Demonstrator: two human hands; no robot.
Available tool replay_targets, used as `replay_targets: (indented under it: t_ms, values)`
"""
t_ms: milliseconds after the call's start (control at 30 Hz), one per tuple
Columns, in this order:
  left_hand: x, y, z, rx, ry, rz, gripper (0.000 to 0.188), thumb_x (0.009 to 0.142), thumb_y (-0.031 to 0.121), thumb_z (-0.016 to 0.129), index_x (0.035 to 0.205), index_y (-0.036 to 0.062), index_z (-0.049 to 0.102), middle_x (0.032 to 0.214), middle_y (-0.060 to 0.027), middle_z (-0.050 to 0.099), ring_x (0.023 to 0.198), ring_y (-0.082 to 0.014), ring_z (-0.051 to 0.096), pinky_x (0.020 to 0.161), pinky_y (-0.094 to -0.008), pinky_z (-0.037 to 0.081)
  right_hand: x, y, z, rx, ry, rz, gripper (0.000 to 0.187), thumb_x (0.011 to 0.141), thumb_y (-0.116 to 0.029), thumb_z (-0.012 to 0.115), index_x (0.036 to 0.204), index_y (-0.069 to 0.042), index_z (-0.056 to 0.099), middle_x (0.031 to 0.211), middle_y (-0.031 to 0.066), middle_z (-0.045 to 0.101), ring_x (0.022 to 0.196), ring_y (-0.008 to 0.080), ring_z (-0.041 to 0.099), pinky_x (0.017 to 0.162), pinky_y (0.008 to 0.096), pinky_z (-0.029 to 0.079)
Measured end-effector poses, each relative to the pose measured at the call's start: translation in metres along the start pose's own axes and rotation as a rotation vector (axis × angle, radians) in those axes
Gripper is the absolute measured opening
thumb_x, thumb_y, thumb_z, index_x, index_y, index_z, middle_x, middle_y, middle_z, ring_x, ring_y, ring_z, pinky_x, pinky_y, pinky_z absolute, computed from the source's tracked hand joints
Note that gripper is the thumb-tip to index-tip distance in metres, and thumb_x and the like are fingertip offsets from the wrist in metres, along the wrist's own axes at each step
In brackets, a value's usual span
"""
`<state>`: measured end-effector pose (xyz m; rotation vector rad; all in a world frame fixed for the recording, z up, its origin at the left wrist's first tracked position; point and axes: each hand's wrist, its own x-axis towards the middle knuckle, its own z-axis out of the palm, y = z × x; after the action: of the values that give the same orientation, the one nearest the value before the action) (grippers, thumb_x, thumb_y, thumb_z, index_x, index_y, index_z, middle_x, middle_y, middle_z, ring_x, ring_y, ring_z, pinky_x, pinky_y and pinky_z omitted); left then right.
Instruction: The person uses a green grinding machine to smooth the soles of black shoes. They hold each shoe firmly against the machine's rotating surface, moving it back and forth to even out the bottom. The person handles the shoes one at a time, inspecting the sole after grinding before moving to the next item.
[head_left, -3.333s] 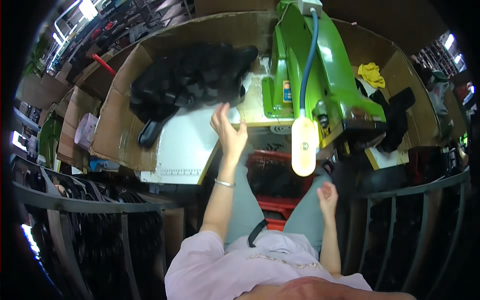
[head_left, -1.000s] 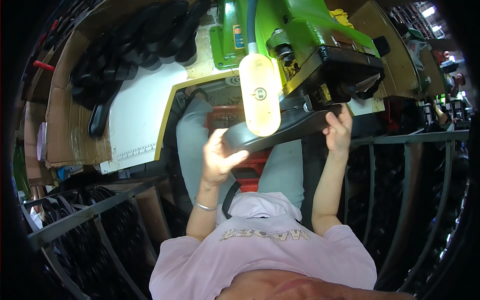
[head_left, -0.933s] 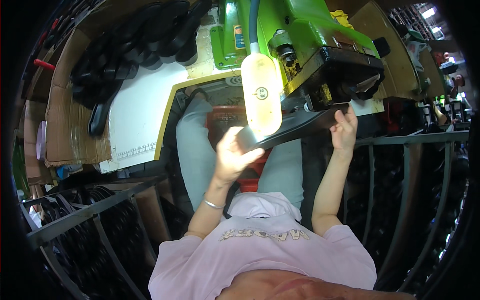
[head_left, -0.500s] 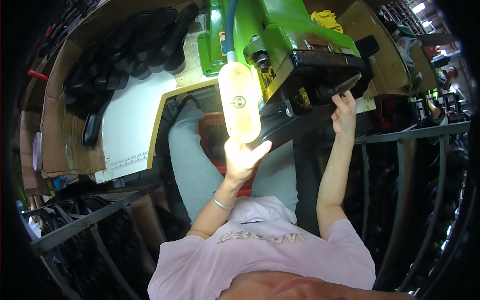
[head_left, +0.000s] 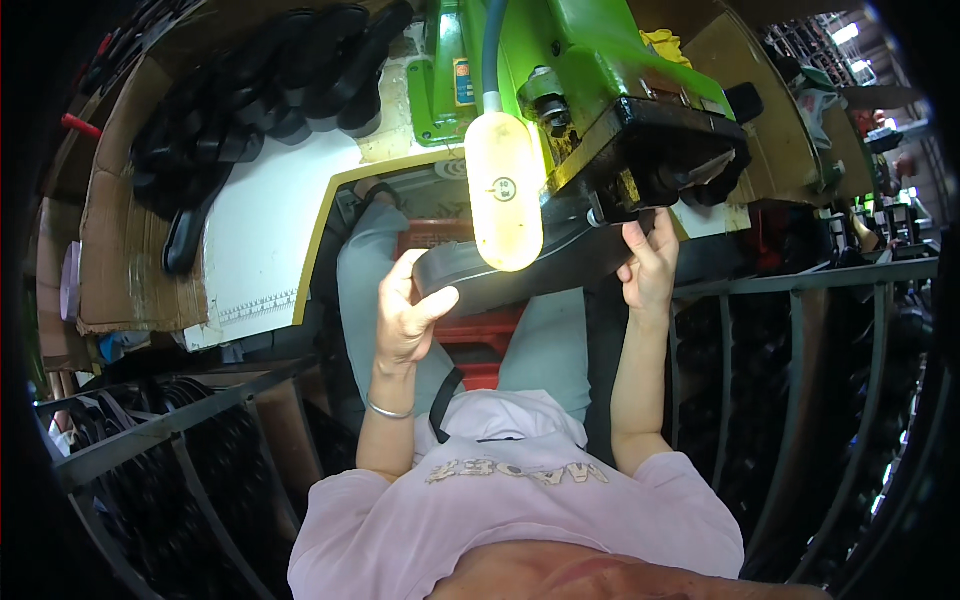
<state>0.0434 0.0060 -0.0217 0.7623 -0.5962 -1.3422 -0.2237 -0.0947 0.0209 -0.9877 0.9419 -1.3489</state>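
Observation:
A black shoe sole [head_left: 575,268] spans the space between my two hands, just below the black head [head_left: 650,140] of a green machine [head_left: 600,50]. My left hand [head_left: 405,318] grips its thick heel end, thumb on the near side. At the other end my right hand [head_left: 648,268] pinches the sole right under the machine head, fingertips partly hidden. A lit yellow-white oval lamp [head_left: 503,190] hangs in front of the sole and covers part of it.
Several black soles [head_left: 290,80] are heaped on the white table [head_left: 260,220] at the left, beside a cardboard box [head_left: 140,270]. Metal racks [head_left: 165,425] with dark pieces stand on both sides. A red crate [head_left: 475,335] shows between my legs.
My left hand has moved left and is now around the sole's heel end. My right hand has come down and left from the machine head, and more of the sole shows.

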Motion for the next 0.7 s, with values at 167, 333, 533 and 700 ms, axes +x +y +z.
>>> replay_targets:
  t_ms: [167, 333, 533, 700]
  values:
    - [-0.008, 0.01, -0.016, 0.005, 0.022, -0.009, 0.044, 0.075, 0.006, 0.076, 0.113, -0.0019, 0.056, 0.104, -0.0082, 0.064, 0.094, -0.0144, 0.062, 0.088, -0.0282, 0.05, -0.009, 0.01, 0.013, 0.002, -0.027, 0.028, 0.034, 0.085, -0.007, 0.072, 0.112, -0.001, 0.052, 0.093, 0.0058, 0.063, 0.06, 0.0038, 0.056, 0.034, 0.015, 0.034]
    - [-0.025, 0.011, -0.039, 0.061, 0.091, 0.005, 0.04, 0.075, 0.006, 0.073, 0.111, -0.0019, 0.057, 0.104, -0.0079, 0.064, 0.095, -0.0142, 0.061, 0.088, -0.0278, 0.049, -0.013, 0.031, 0.024, 0.017, -0.062, 0.107, 0.04, 0.084, -0.004, 0.071, 0.118, 0.0, 0.051, 0.097, 0.0064, 0.064, 0.068, 0.0051, 0.059, 0.035, 0.0152, 0.036]
    - [-0.053, 0.019, -0.077, -0.021, 0.159, -0.048, 0.049, 0.075, 0.004, 0.074, 0.118, -0.003, 0.053, 0.108, -0.0094, 0.063, 0.097, -0.0181, 0.063, 0.094, -0.0326, 0.05, -0.032, 0.045, 0.055, 0.004, -0.131, 0.105, 0.042, 0.078, 0.0, 0.076, 0.114, 0.0, 0.054, 0.095, 0.0059, 0.064, 0.074, 0.0084, 0.061, 0.044, 0.0168, 0.045]
    - [-0.067, -0.005, -0.092, 0.391, -0.01, -0.296, 0.04, 0.072, 0.002, 0.079, 0.107, -0.0004, 0.06, 0.099, -0.0034, 0.065, 0.09, -0.0107, 0.06, 0.084, -0.0264, 0.049, -0.034, 0.053, 0.059, -0.219, -0.199, -0.046, 0.034, 0.073, -0.002, 0.082, 0.099, -0.002, 0.06, 0.089, 0.0035, 0.065, 0.079, 0.0094, 0.06, 0.069, 0.0233, 0.049]
